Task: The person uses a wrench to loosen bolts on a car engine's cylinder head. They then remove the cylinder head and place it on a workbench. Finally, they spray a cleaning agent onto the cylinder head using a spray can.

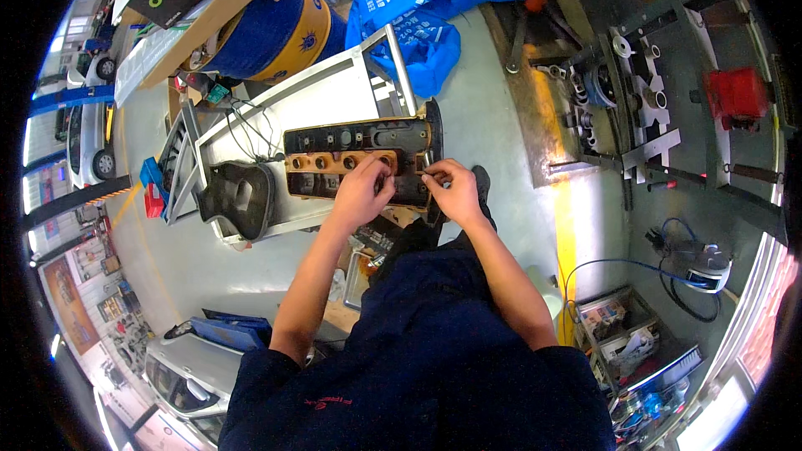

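An upturned engine valve cover (342, 134), black with an oil-browned inside, lies across the corner of a metal frame table in front of me. Along its middle runs an orange-brown strip (334, 161) with several round holes. My left hand (365, 194) is over the near side of the cover, its fingers curled together at the strip's right end; what they hold, if anything, is hidden. At the cover's right end my right hand (455, 192) pinches a small shiny metal cylinder (428, 158) between thumb and fingers.
A black moulded cover (240, 200) and thin black cables (251, 129) lie on the metal frame table (313, 96). Beyond stand a blue-and-yellow drum (292, 33) and blue plastic sheeting (418, 12). Metal parts fill a rack (618, 92) at right; an open toolbox (622, 326) sits lower right.
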`<action>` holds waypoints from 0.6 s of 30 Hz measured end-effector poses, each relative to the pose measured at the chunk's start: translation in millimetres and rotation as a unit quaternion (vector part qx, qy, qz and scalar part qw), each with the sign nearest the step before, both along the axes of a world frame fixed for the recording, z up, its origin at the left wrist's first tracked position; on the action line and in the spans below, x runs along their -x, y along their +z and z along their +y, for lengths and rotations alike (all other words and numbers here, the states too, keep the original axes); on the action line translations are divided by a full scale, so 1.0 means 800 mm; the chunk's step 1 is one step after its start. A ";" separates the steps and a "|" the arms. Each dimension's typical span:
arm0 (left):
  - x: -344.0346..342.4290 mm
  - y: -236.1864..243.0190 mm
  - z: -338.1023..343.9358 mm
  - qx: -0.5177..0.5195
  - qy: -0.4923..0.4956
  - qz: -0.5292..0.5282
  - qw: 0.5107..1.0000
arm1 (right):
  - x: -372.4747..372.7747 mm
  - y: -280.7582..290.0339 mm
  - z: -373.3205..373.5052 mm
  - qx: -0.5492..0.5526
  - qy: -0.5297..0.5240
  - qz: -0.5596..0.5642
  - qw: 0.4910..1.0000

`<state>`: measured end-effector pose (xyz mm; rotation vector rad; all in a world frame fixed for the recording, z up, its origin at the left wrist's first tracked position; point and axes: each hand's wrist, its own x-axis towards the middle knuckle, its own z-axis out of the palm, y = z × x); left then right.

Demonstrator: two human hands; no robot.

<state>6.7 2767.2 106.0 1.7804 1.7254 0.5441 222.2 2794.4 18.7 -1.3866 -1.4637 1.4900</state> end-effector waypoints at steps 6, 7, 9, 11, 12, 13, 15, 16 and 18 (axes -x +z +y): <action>0.011 0.004 -0.044 0.003 0.089 -0.054 0.995 | 0.014 0.004 0.011 0.031 -0.011 -0.046 0.998; 0.015 0.002 -0.051 -0.014 0.090 -0.054 0.994 | 0.016 0.006 0.013 0.027 -0.012 -0.041 0.999; 0.021 -0.002 -0.066 -0.048 0.094 -0.053 0.993 | 0.019 0.007 0.015 0.024 -0.011 -0.066 0.997; 0.018 0.005 -0.081 -0.008 0.096 -0.070 0.993 | 0.020 -0.002 0.012 0.006 -0.025 -0.063 0.998; 0.014 0.008 -0.088 0.012 0.096 -0.080 0.992 | 0.017 -0.013 0.010 0.015 -0.043 -0.056 0.997; 0.006 0.004 -0.092 0.010 0.079 -0.081 0.994 | 0.012 -0.023 0.008 0.025 -0.062 -0.048 0.997; -0.021 0.011 -0.091 0.052 0.017 -0.089 0.995 | -0.002 -0.027 0.007 0.064 -0.095 -0.036 0.993; -0.037 0.011 -0.089 0.060 -0.024 -0.081 0.995 | -0.009 -0.027 0.007 0.066 -0.120 -0.022 0.990; -0.065 0.028 -0.069 0.051 -0.086 -0.177 0.979 | -0.028 -0.031 0.007 0.068 -0.176 0.008 0.982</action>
